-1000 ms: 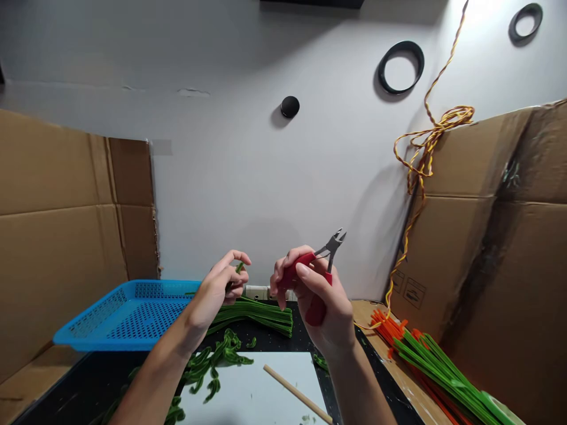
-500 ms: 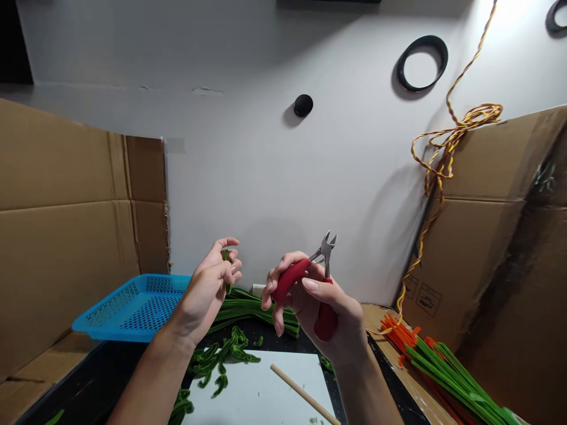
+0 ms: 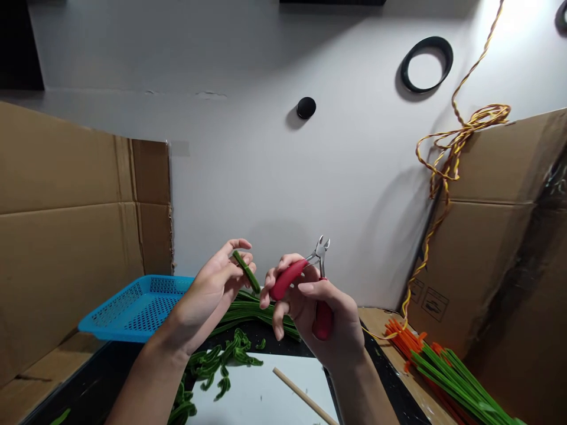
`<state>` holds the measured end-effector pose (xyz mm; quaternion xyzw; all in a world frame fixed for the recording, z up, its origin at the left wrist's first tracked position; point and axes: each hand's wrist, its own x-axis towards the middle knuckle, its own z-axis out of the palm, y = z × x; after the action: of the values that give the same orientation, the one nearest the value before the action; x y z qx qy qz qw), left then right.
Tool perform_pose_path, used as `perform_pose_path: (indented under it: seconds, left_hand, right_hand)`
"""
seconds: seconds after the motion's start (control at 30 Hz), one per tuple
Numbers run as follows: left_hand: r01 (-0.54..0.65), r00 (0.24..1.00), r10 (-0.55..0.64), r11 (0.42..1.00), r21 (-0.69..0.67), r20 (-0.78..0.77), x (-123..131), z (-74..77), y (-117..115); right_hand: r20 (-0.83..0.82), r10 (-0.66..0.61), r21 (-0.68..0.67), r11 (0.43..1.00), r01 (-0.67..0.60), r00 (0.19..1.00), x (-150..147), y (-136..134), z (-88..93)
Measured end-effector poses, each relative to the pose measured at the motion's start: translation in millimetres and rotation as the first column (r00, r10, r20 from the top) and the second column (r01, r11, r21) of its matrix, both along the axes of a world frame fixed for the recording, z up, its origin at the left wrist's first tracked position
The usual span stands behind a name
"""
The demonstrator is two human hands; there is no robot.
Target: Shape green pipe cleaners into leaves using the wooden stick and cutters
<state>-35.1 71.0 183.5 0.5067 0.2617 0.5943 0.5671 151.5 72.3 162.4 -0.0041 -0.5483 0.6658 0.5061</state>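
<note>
Between the fingers of my left hand (image 3: 217, 280) is a short piece of green pipe cleaner (image 3: 247, 272), slanting down to the right. My right hand (image 3: 332, 313) is wrapped loosely round red-handled wire nippers (image 3: 290, 280); their metal jaws point up and stand apart. The two hands are close together, above a white board (image 3: 248, 389). Curled and bent green pipe-cleaner pieces (image 3: 234, 351) lie on the board's left and back edges. Behind the hands is a bundle of long green pipe cleaners (image 3: 248, 311), partly hidden by them.
A wooden stick (image 3: 303, 394) lies across the board. To the left stands a blue perforated basket (image 3: 133, 310). Orange and bright green pipe cleaners (image 3: 460, 378) lie at the right. Cardboard panels (image 3: 66, 236) flank both sides, and a twisted yellow cord (image 3: 443, 171) hangs on the right.
My left hand has moved slightly right, toward the nippers, and the green piece in it has turned from nearly upright to slanting. The nippers have shifted a little to the left.
</note>
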Motion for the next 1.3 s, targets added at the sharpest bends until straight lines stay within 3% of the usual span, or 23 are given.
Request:
perform_pose_path:
  seconds: [0.13, 0.27, 0.43, 0.53, 0.63, 0.77, 0.97, 1.17, 1.3]
  left_hand:
    - [0.094, 0.993, -0.097, 0.994, 0.052, 0.064, -3, 4.3, -8]
    - [0.129, 0.991, -0.13, 0.991, 0.044, 0.016, -1, 5.5, -11]
    - [-0.025, 0.997, 0.022, 0.999, 0.043, 0.069, 1, 6.5, -9]
    - [-0.041, 0.998, 0.037, 0.997, 0.067, 0.06, -1, 5.7, -6]
    - [-0.077, 0.995, 0.085, 0.99, 0.12, -0.059, -2, 2.8, -1]
    - [-0.188, 0.948, 0.233, 0.96, 0.209, -0.217, -1, -1.4, 5]
    - [-0.155, 0.948, 0.221, 0.948, 0.277, -0.227, -1, -0.6, 6]
    - [-0.282, 0.916, 0.346, 0.915, 0.287, -0.203, -9, 0.4, 8]
    - [-0.325, 0.908, 0.382, 0.901, 0.288, -0.172, -11, 0.5, 7]
  right_hand:
    - [0.106, -0.091, 0.06, 0.995, 0.085, 0.99, 1, -2, 2.3]
    - [0.202, -0.123, 0.11, 0.989, 0.102, 0.972, 1, -5, 3.6]
    - [0.351, -0.073, 0.156, 0.988, 0.018, 0.933, 5, -5, 2.0]
    - [0.384, -0.089, 0.165, 0.986, 0.026, 0.919, 7, -4, 1.1]
    - [0.377, -0.085, 0.141, 0.989, 0.033, 0.922, 5, -4, 1.3]
    - [0.354, -0.052, 0.095, 0.995, 0.02, 0.934, -2, -6, 3.1]
    - [0.274, -0.096, 0.067, 0.994, 0.081, 0.957, -7, -4, 1.9]
    - [0.246, -0.108, 0.056, 0.994, 0.097, 0.963, -5, -1, 1.7]
    - [0.341, -0.224, 0.129, 0.973, 0.191, 0.913, -4, -4, 2.0]
